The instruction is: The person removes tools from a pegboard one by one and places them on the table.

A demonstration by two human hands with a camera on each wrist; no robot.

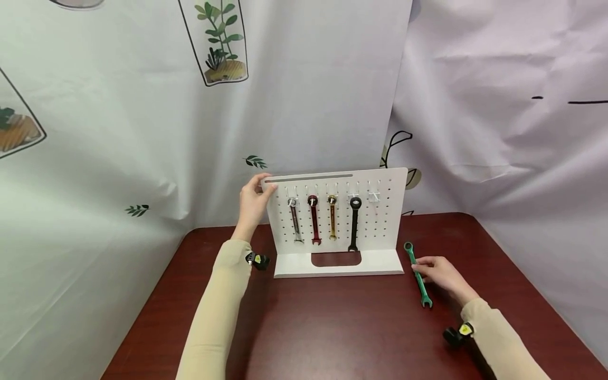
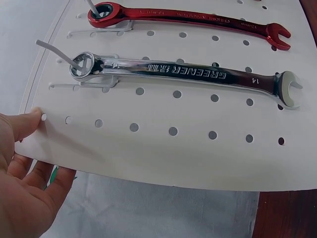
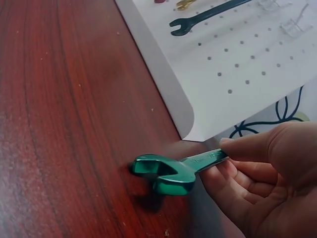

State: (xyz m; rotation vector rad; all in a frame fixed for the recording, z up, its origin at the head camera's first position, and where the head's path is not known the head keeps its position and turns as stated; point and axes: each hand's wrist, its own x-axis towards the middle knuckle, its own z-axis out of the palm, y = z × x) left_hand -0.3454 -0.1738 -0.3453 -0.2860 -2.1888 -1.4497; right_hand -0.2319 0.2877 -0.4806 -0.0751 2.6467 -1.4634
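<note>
My left hand [image 1: 253, 199] pinches the upper left corner of a white pegboard [image 1: 389, 232], its thumb on the front and its fingers behind the edge. On the board's hooks hang a silver combination wrench [image 2: 183, 72], a red wrench [image 2: 193, 17], a gold wrench [image 1: 333, 219] and a black wrench [image 1: 354, 224], ring ends up. To the right of the board, my right hand [image 1: 440, 274] holds a green combination wrench [image 1: 420, 279] by its shank between thumb and fingers. In the right wrist view the green wrench's open jaw end points away from the hand, close over the table.
A bare clear hook [image 1: 374, 196] sits on the board to the right of the black wrench. The board's base, with a cut-out slot, stands on a dark red wooden table [image 1: 342, 322]. A white printed curtain [image 1: 323, 105] hangs behind and at both sides.
</note>
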